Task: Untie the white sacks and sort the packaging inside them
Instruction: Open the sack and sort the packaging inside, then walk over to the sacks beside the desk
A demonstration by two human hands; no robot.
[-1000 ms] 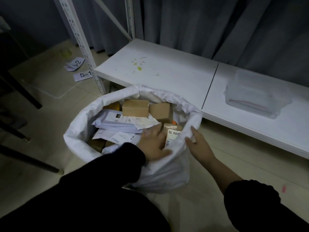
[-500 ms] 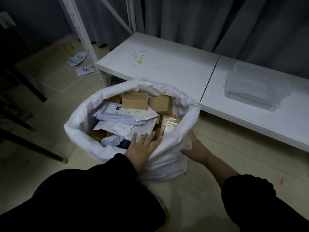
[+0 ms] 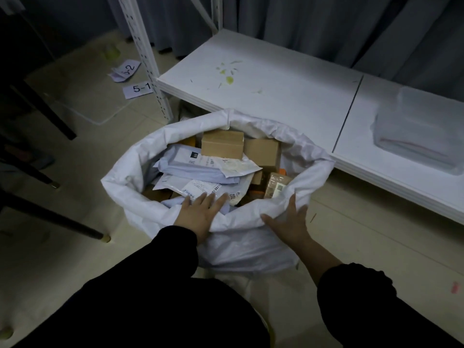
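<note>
Left hand: the left hand (image 3: 199,213) reaches over the near rim of the white woven plastic sack (image 3: 251,249), palm down. Its fingers (image 3: 204,200) are straight and spread apart and grip nothing. A black sleeve (image 3: 150,272) covers the wrist.
Left fingertips: they rest on a white plastic mailer bag with a barcode label (image 3: 200,187), just inside the near rim.
Right hand: the right hand (image 3: 288,222) presses flat against the outside of the sack's near-right rim. The fingers are straight and point up, not curled round the fabric, and the thumb is splayed left (the folded rim bulges just above it).
Sack: it stands upright on the beige tiled floor (image 3: 88,156), with its mouth wide open and its rim rolled outward.
Contents: 2 brown cardboard boxes (image 3: 222,144) sit side by side at the far edge. A pale blue-grey plastic mailer bag (image 3: 185,167) lies in front of them. A small brown parcel with a white label (image 3: 277,188) sits just inside the rim, near the right fingertips.
Shelf: a low white shelf board (image 3: 263,101) with green smears lies just behind the sack. A clear plastic tub (image 3: 416,131) stands on its right part.
Floor: a white paper slip marked 5-1 (image 3: 138,89) lies beside the white perforated shelf upright (image 3: 143,54). Black chair legs (image 3: 50,217) stand at the left.
</note>
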